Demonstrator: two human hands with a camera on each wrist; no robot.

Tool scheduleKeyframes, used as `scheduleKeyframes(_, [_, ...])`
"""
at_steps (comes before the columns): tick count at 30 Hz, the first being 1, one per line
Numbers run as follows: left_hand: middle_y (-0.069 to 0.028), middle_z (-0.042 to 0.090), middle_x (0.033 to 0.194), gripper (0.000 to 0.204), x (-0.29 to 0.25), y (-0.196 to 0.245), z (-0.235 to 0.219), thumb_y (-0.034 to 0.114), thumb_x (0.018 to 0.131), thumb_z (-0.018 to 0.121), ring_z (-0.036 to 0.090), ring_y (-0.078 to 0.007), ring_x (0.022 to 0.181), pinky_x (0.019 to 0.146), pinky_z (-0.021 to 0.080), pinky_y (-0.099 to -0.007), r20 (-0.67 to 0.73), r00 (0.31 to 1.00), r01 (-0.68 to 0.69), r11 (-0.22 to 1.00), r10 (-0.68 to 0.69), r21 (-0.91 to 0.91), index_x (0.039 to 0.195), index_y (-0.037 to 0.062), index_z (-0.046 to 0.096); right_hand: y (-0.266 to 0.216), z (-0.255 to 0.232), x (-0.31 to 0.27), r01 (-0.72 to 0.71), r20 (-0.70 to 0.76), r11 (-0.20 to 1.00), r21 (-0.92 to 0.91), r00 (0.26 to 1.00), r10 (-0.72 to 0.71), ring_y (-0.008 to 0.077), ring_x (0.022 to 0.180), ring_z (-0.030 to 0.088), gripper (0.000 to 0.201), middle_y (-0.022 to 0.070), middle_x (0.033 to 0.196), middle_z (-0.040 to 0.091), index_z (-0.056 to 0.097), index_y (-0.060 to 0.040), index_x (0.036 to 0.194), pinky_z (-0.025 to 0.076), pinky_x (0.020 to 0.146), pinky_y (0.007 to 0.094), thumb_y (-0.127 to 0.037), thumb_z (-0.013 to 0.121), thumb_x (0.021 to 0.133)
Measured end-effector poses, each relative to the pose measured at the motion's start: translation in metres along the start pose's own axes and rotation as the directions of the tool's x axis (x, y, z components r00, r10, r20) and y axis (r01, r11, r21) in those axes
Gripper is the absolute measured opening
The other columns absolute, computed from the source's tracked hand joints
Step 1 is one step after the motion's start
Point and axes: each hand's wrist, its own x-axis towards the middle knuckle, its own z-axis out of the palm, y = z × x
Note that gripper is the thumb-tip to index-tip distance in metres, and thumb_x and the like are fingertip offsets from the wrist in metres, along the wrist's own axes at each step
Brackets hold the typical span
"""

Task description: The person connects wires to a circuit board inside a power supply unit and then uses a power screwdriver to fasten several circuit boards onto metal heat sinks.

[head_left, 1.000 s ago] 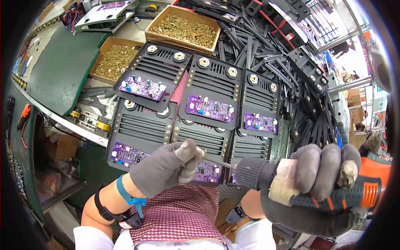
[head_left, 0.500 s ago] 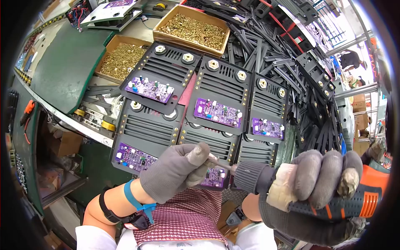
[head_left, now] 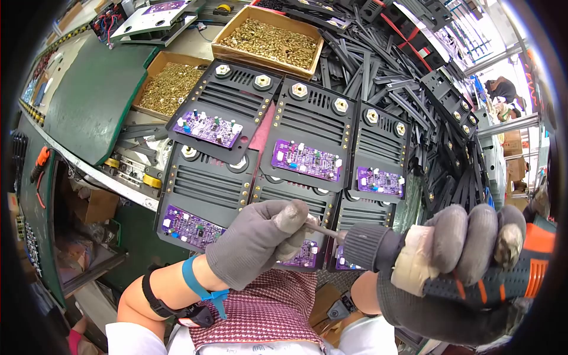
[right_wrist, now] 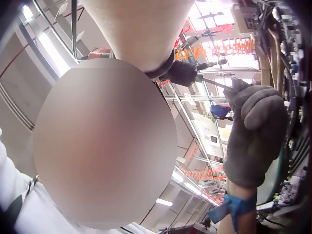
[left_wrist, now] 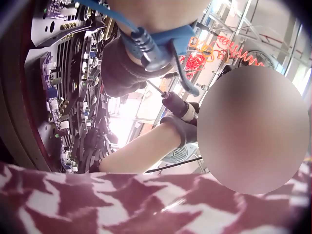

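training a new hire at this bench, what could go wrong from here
The driver bit runs right up to the left grip, so if the power driver in the right grip spins, it might snag the gray glove. A slip could also send the bit into the purple circuit boards, which lie uncovered on the black panels.

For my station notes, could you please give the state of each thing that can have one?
Left hand: pinching the bit
Right hand: gripping the driver
Driver: held sideways; whether running, unclear
Larger box: uncovered, filled with brass-coloured parts
Smaller box: uncovered, likewise filled
Black panels: overlapping
Purple boards: component side up
Blue strap: fastened
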Motion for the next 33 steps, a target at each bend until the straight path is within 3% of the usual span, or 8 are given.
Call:
scheduleKeyframes(16, [0.002, 0.046, 0.068, 0.056, 0.011, 0.013, 0.014, 0.058, 0.087, 0.055, 0.039, -0.0084, 0.059, 0.056, 0.033, -0.0229, -0.016, 0.997, 0.08, 0.994, -0.079, 0.069, 0.102, 0.0037, 0.063, -0.019, -0.045, -0.004, -0.133, -0.104, 0.989, 0.064, 0.985, 0.139, 0.0146, 0.069, 0.045, 0.029, 0.0004, 0.07, 0.043, 0.044, -0.0056, 0.107, 0.046, 0.063, 0.0345, -0.019, 0.061, 0.089])
scheduleKeyframes(23, [-0.0017, 0.058, 0.078, 0.042, 0.005, 0.043, 0.012, 0.03, 0.099, 0.043, 0.049, -0.0097, 0.065, 0.06, 0.041, -0.0237, -0.198, 0.957, 0.258, 0.938, -0.214, 0.233, 0.115, -0.0052, 0.058, -0.011, -0.074, 0.022, -0.039, 0.225, 0.999, 0.002, 0.974, 0.037, 0.0172, 0.07, 0.046, 0.054, 0.0047, 0.073, 0.047, 0.044, -0.0022, 0.117, 0.047, 0.058, 0.0351, -0.037, 0.065, 0.081])
scheduleKeyframes(25, [-0.0039, 0.062, 0.086, 0.035, 0.003, 0.062, 0.014, 0.025, 0.094, 0.052, 0.053, -0.0089, 0.07, 0.062, 0.042, -0.0224, -0.233, 0.934, 0.357, 0.741, -0.271, 0.568, 0.11, -0.0049, 0.061, 0.005, -0.038, 0.02, 0.315, -0.092, 0.941, -0.125, 0.941, -0.327, 0.019, 0.074, 0.046, 0.057, 0.0077, 0.076, 0.046, 0.046, 0.0006, 0.118, 0.045, 0.06, 0.0382, -0.042, 0.057, 0.083])
scheduleKeyframes(27, [-0.0044, 0.064, 0.092, 0.034, 0.015, 0.071, 0.013, 0.018, 0.081, 0.071, 0.053, -0.0075, 0.072, 0.064, 0.044, -0.0218, -0.104, 0.993, 0.11, 0.715, -0.052, 0.69, 0.107, -0.0035, 0.064, 0.01, -0.049, 0.032, 0.16, -0.063, 0.982, -0.097, 0.984, -0.166, 0.0203, 0.07, 0.045, 0.056, 0.0098, 0.074, 0.046, 0.049, 0.0052, 0.112, 0.043, 0.061, 0.0367, -0.043, 0.051, 0.084])
scheduleKeyframes(29, [-0.0038, 0.064, 0.093, 0.041, 0.036, 0.086, 0.023, 0.012, 0.073, 0.076, 0.056, -0.009, 0.076, 0.069, 0.046, -0.0245, -0.084, 0.992, 0.048, 0.334, 0.092, 0.941, 0.109, -0.0018, 0.063, 0.022, -0.061, 0.044, 0.153, -0.401, 0.868, -0.471, 0.84, -0.366, 0.0201, 0.063, 0.043, 0.059, 0.0098, 0.071, 0.047, 0.051, 0.0077, 0.107, 0.041, 0.06, 0.0349, -0.047, 0.046, 0.086])
scheduleKeyframes(30, [-0.008, 0.063, 0.096, 0.053, 0.051, 0.081, 0.013, 0.016, 0.067, 0.08, 0.061, -0.0178, 0.084, 0.075, 0.048, -0.0314, 0.159, 0.954, -0.16, -0.016, 0.253, 0.987, 0.113, 0.0012, 0.061, 0.032, -0.071, 0.056, 0.28, -0.272, 0.932, -0.229, 0.901, -0.338, 0.0206, 0.059, 0.043, 0.057, 0.0107, 0.069, 0.048, 0.053, 0.0074, 0.104, 0.042, 0.059, 0.0366, -0.047, 0.045, 0.088])
scheduleKeyframes(31, [-0.008, 0.063, 0.096, 0.053, 0.063, 0.078, 0.008, 0.016, 0.067, 0.08, 0.061, -0.0178, 0.084, 0.075, 0.048, -0.0314, 0.161, 0.956, -0.163, -0.013, 0.245, 0.987, 0.113, 0.0012, 0.061, 0.047, -0.09, 0.056, 0.389, -0.092, 0.867, -0.312, 0.896, -0.435, 0.0212, 0.06, 0.046, 0.056, 0.0114, 0.071, 0.051, 0.053, 0.0061, 0.106, 0.042, 0.061, 0.037, -0.048, 0.045, 0.089])
scheduleKeyframes(33, [-0.0139, 0.061, 0.097, 0.061, 0.085, 0.073, 0.005, 0.022, 0.065, 0.081, 0.061, -0.0292, 0.093, 0.079, 0.048, -0.0386, 0.295, 0.913, -0.167, -0.4, 0.282, 0.901, 0.119, 0.004, 0.058, 0.047, -0.064, 0.067, 0.266, -0.453, 0.915, -0.304, 0.804, -0.385, 0.0213, 0.062, 0.048, 0.056, 0.0127, 0.074, 0.054, 0.054, 0.004, 0.104, 0.042, 0.062, 0.0358, -0.049, 0.047, 0.089])
